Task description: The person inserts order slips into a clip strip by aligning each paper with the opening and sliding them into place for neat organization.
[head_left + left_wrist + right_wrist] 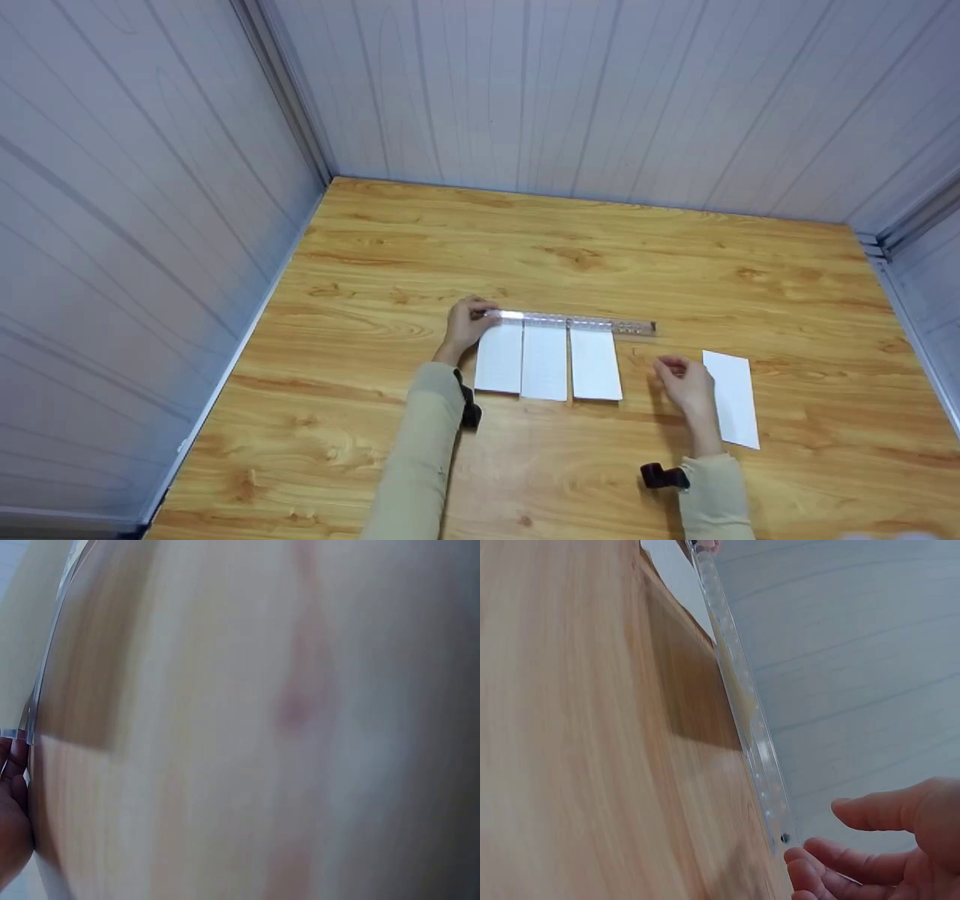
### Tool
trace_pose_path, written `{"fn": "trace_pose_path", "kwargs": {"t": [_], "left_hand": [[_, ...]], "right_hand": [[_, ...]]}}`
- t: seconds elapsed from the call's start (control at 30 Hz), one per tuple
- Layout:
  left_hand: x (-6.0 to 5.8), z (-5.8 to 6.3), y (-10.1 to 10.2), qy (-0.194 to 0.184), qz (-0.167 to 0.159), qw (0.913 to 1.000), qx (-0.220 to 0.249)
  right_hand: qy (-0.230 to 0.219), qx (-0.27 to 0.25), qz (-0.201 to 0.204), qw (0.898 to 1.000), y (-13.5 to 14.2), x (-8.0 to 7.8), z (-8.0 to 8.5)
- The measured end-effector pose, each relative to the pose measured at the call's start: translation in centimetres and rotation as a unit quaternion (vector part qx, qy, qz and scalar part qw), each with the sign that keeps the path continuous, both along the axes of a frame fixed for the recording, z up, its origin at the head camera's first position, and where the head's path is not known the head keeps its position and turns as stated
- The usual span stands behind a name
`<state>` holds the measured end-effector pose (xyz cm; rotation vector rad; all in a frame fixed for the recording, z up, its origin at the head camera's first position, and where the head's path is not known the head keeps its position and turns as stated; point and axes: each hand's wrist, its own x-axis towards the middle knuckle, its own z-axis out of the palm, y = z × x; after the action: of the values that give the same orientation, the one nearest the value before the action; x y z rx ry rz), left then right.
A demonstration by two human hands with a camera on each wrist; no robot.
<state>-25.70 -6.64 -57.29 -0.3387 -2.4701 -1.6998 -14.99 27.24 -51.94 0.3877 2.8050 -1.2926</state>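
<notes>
My left hand (466,324) pinches the left end of a long clear plastic strip (634,328). Three white paper cards (545,364) extend from the strip toward me, side by side, their upper edges overlapped by it. In the left wrist view the fingers (16,765) show only at the left edge, by the strip's end. My right hand (688,386) holds nothing; its thumb and fingers stand apart in the right wrist view, near the strip's right end (780,832). Just right of that hand lies another white card (733,397), partly hidden behind the wrist.
The wood-grain table (375,255) stretches out on all sides of the cards. Pale panelled walls (487,90) border it at the back, left and right. A black camera mount sits on each wrist (664,477).
</notes>
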Motion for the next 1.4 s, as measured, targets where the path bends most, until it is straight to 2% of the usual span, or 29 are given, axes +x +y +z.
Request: {"fn": "trace_pose_path", "kwargs": {"t": [0.23, 0.43, 0.53, 0.7, 0.9, 1.13, 1.4], "left_hand": [[-0.1, 0.0, 0.0, -0.009, 0.001, 0.9999, -0.005], [-0.1, 0.0, 0.0, -0.02, 0.002, 0.9998, -0.003], [0.0, 0.0, -0.1, -0.012, 0.0, 0.9999, 0.002], [0.0, -0.1, -0.2, 0.007, -0.009, 0.9999, 0.005], [-0.1, 0.0, -0.2, 0.015, -0.014, 0.9998, 0.005], [-0.1, -0.1, -0.2, 0.016, -0.011, 0.9998, 0.001], [-0.2, -0.2, -0.1, 0.016, -0.007, 0.9998, -0.012]], "right_hand": [[0.025, 0.014, -0.031, 0.999, 2.0, 1.0, -0.2], [0.028, 0.005, -0.064, 0.998, 3.4, 1.6, -0.4], [0.027, 0.005, -0.08, 0.996, 4.1, 2.0, -0.5], [0.006, 0.009, -0.101, 0.995, 5.3, 2.4, -0.6], [-0.025, -0.013, -0.123, 0.992, 6.4, 2.5, -0.9], [-0.031, -0.009, -0.151, 0.988, 7.2, 2.4, -1.6], [-0.062, 0.029, -0.177, 0.982, 7.8, 2.3, -1.7]]}}
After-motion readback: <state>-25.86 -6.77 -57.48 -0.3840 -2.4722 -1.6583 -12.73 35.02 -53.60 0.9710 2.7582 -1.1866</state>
